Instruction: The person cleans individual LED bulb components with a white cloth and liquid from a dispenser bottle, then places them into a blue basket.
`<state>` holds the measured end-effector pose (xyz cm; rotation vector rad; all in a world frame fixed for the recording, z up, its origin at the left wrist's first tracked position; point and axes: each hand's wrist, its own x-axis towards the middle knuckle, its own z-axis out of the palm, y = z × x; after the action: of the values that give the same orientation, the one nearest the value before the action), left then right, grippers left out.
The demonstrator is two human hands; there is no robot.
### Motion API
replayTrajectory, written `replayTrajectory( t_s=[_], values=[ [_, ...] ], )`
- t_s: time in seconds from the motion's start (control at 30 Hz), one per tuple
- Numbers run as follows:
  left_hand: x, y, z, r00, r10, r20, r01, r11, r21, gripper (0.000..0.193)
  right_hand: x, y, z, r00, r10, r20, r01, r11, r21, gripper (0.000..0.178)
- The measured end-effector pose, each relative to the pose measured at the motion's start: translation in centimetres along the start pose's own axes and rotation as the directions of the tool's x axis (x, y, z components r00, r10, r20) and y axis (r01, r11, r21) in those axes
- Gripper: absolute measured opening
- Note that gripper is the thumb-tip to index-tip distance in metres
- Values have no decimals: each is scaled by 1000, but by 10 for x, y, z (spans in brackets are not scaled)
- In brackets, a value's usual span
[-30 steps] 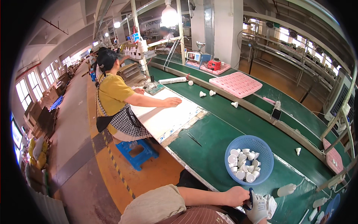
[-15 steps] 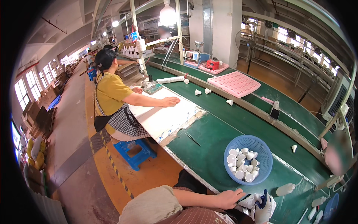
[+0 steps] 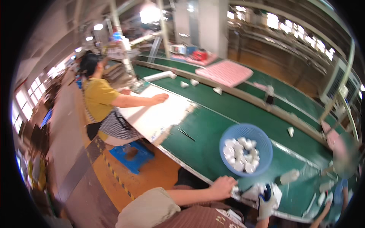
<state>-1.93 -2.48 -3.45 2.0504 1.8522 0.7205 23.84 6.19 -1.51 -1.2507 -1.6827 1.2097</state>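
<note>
My bare left hand (image 3: 223, 186) is closed at the near edge of the green bench, its fingers curled over a small whitish thing blurred by motion. Just right of it, my right hand (image 3: 266, 201) wears a white glove with dark blue parts and has its fingers bent. What it grips is hidden. Between and beside the hands lies a crumpled white, shiny bundle (image 3: 253, 192), too blurred to name. Beyond them stands a round blue plastic basket (image 3: 267, 146), holding several white cup-shaped lamp housings (image 3: 238, 166).
A translucent bottle (image 3: 289, 177) lies right of the basket. Tweezers (image 3: 186, 134) rest on the green bench. Loose white housings (image 3: 291, 132) sit on the green belt, a pink tray (image 3: 225, 72) behind. A co-worker in yellow (image 3: 99, 93) sits at left; another person's forearm (image 3: 322, 216) reaches in at lower right.
My left hand has gone from loosely extended fingers to closed over the small whitish thing. The whole scene has shifted left in the picture, with some blur; my right hand stays beside the bundle.
</note>
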Motion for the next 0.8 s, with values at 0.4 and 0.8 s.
replayTrajectory(
  t_s=[0.4,0.8],
  values=[
    [-3,-21,-3,997,-40,-68,24,972,-233,60,11,-39,52,977,-213,31,211,923,-321,39],
    [-1,3,-30,906,-323,273,422,636,-646,52,15,-35,40,811,-490,318,583,642,-498,45]
  ],
)
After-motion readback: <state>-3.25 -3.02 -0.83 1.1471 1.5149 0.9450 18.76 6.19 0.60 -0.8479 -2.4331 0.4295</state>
